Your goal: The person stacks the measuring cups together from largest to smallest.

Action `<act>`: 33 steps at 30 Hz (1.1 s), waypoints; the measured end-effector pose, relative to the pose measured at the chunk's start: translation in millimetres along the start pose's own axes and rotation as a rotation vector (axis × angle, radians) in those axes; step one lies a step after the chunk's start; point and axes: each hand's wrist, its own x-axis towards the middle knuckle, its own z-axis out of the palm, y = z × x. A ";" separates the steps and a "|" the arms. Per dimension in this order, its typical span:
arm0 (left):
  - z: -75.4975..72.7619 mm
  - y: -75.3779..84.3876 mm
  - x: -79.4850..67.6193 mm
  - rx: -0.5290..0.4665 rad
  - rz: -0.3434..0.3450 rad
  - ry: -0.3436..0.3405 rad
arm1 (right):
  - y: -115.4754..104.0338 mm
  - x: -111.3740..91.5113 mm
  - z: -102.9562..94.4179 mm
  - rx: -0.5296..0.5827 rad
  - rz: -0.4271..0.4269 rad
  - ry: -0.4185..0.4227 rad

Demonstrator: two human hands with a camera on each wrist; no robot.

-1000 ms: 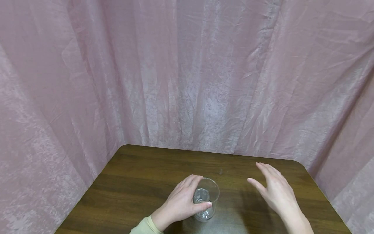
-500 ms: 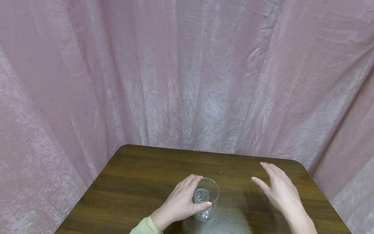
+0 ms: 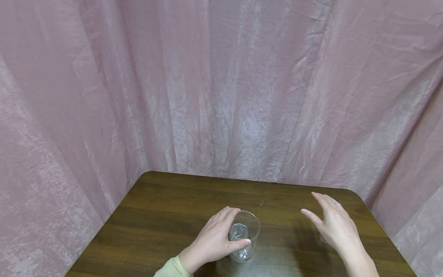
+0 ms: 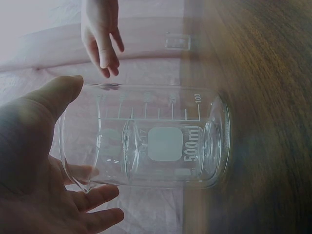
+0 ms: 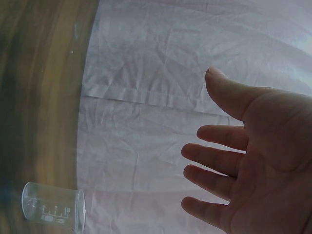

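Note:
A large clear glass beaker (image 4: 165,114) marked 500 ml stands upright on the table, a smaller glass vessel (image 3: 238,232) nested inside it. My left hand (image 3: 216,236) grips it near the rim, thumb on the near side and fingers on the far side. Over the right part of the table hovers my right hand (image 3: 333,227), holding nothing, with thumb and fingers spread. A small glass beaker (image 5: 53,207) with white markings stands on the table below the right hand. In the head view that hand hides most of it.
The dark wooden table (image 3: 166,200) has rounded far corners. Pink curtains (image 3: 221,96) hang behind it and on both sides. A faint small mark (image 3: 262,202) shows on the tabletop beyond the large beaker.
My right hand has drifted slightly to the right, and the edge of the small beaker now shows beneath it. The left hand and large beaker have stayed still.

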 end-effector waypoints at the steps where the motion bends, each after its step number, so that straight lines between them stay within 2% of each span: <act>1: -0.1 0.1 0.1 0.001 0.001 0.001 | 0.8 0.2 -0.1 -0.001 0.000 0.002; 20: 0.3 0.2 0.0 0.005 0.008 0.006 | 12.9 0.3 -1.4 0.002 0.022 -0.014; 33: 0.7 -0.5 -0.5 0.007 0.009 0.010 | 20.6 2.0 -1.8 0.004 0.074 -0.059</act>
